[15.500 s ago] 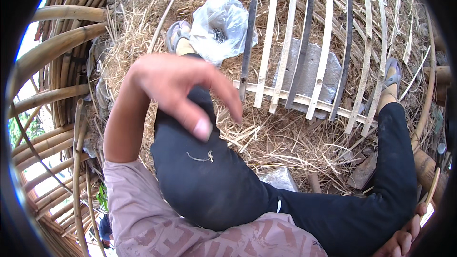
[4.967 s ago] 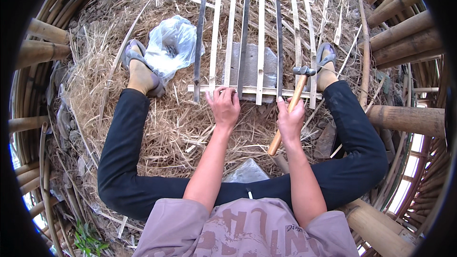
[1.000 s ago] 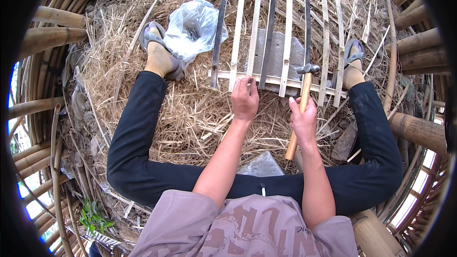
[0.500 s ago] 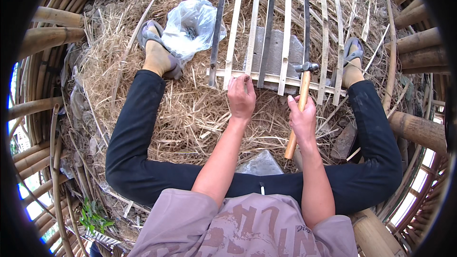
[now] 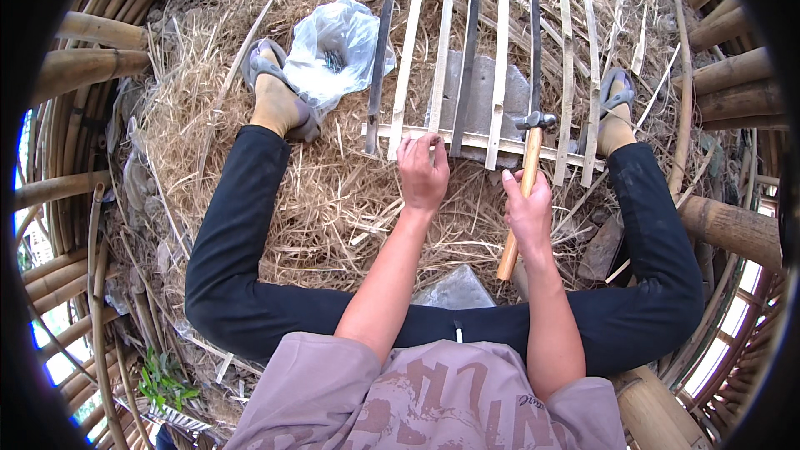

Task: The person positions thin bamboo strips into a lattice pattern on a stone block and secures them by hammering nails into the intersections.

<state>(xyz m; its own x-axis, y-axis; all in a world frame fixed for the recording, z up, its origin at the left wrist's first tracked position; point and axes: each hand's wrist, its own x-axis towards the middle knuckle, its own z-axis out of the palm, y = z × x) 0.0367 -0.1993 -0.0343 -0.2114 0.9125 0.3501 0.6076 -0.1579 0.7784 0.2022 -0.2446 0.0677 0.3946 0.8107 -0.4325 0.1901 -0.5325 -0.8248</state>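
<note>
My right hand (image 5: pixel 528 207) is wrapped round the wooden handle of a hammer (image 5: pixel 531 150), whose metal head points away from me. My left hand (image 5: pixel 424 170) is closed in a pinch at the near end of a pale bamboo strip (image 5: pixel 442 58); whatever its fingertips hold is too small to make out. A thin crosswise bamboo slat (image 5: pixel 475 140) runs under the near ends of several pale and dark strips, forming a lattice. The hammer head lies over the slat's right half, near a dark strip (image 5: pixel 535 33).
A clear plastic bag (image 5: pixel 340 46) holding small dark metal pieces, perhaps nails, lies by my left foot. Under the lattice is a grey stone slab (image 5: pixel 487 92). Straw and shavings (image 5: pixel 333 200) cover the ground. Bamboo poles (image 5: pixel 733 233) stand in stacks on both sides.
Hardly anything differs. The hammer and both hands have shifted very slightly, and the left hand stays at the same strip end.
</note>
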